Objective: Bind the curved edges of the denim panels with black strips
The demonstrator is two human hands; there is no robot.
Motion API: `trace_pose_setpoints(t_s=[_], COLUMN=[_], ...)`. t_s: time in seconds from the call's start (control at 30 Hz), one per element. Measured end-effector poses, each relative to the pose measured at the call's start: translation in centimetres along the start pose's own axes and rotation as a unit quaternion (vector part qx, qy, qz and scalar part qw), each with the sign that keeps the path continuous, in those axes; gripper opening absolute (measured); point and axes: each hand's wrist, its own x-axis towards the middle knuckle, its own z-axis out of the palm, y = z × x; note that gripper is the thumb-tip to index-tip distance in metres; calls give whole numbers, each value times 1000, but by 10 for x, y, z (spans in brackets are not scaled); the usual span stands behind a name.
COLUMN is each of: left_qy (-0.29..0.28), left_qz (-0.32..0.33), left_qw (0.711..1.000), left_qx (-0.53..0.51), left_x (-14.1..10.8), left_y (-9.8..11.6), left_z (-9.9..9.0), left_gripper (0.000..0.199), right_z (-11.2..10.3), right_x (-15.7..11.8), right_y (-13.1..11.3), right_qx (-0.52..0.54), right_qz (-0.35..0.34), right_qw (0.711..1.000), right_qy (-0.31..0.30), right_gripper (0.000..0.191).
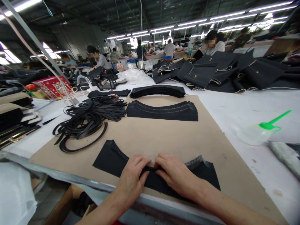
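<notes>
A curved black fabric panel (pixel 110 161) lies on brown board at the table's front edge. My left hand (pixel 134 172) pinches its upper curved edge near the middle, thumb and fingers closed. Right beside it, my right hand (pixel 172 170) grips the same edge, fingers closed too. Between the hands the edge looks folded; the fingers partly hide it. Grey backing shows along the panel's right upper edge. Farther back lies a similar black panel (pixel 161 114) with pale stitch-like lines, and behind that a stack of curved black pieces (pixel 157 91).
A heap of black strips (pixel 86 117) lies at the left on the brown board (pixel 164 136). A clear bottle with a green spout (pixel 255 132) stands at the right. Black panels (pixel 222 70) are piled at the back right. Several people work farther off.
</notes>
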Motion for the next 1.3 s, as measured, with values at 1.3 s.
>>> trace_pose_setpoints(t_s=[1.3], left_qy=[-10], left_qz=[172], left_qw=[983], left_qx=[68], left_x=[-27], left_y=[20], left_z=[25], left_gripper=[43], right_z=[-35], right_x=[-34], right_y=[26], right_qx=[10], right_qz=[-17], right_qw=[999], right_qy=[-47], right_gripper=[14])
